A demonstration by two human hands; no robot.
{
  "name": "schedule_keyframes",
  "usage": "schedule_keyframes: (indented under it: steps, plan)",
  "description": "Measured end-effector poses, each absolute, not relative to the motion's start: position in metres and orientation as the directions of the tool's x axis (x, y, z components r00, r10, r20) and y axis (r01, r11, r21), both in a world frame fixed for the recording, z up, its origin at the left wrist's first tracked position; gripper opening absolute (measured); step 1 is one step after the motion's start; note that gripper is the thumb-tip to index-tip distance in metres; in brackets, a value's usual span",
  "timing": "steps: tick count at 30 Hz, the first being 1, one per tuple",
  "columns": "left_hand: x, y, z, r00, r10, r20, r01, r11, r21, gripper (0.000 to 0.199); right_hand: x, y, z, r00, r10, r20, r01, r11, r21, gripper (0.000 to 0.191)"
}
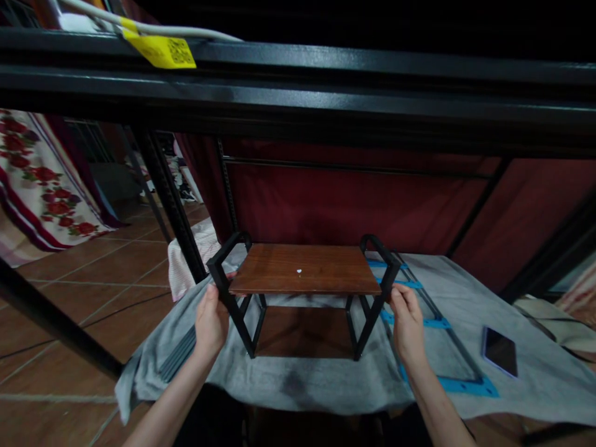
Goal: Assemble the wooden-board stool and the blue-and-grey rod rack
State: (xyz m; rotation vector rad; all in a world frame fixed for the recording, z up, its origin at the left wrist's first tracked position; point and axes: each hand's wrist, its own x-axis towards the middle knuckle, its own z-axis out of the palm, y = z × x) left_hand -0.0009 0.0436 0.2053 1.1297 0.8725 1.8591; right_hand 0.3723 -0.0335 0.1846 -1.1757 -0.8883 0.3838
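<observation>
Left hand [212, 323]: grasping black-framed shelf [305, 268] by its side.
Shelf: upright over grey cloth [342, 385], between both hands (can't tell from here whether its feet touch).
Right hand [408, 323]: grasping opposite side.
Phone [500, 352]: lies farther right.

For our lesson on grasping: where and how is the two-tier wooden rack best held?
Probably by its black side frames, from both outer sides, where the left hand and right hand hold it. These are slim and rise above the flat wooden top, offering something to close around.

L fingers [212, 295] ptly hidden behind blk shelf frame [241, 327]
</observation>
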Motion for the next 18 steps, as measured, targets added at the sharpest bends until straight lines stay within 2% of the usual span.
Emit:
schedule_keyframes:
  steps: [4, 10, 15, 18]
  plan:
    - [-0.004, 0.046, 0.205, -0.369, 0.864, 0.341, -0.317, -0.462, 0.828, 0.031, 0.373, -0.035, 0.198, 0.593, 0.674, 0.44, 0.227, 0.384, -0.895, 0.029]
    - [-0.014, 0.045, 0.208, -0.359, 0.876, 0.322, -0.362, -0.448, 0.817, 0.02, 0.374, -0.04, 0.209, 0.52, 0.716, 0.466, 0.26, 0.387, -0.885, 0.029]
    - [-0.016, 0.042, 0.213, -0.358, 0.888, 0.29, -0.476, -0.44, 0.761, 0.018, 0.378, -0.041, 0.211, 0.456, 0.739, 0.497, 0.323, 0.382, -0.866, 0.029]
    - [-0.015, 0.041, 0.212, -0.337, 0.894, 0.295, -0.469, -0.431, 0.771, 0.019, 0.381, -0.041, 0.211, 0.448, 0.748, 0.49, 0.327, 0.373, -0.868, 0.032]
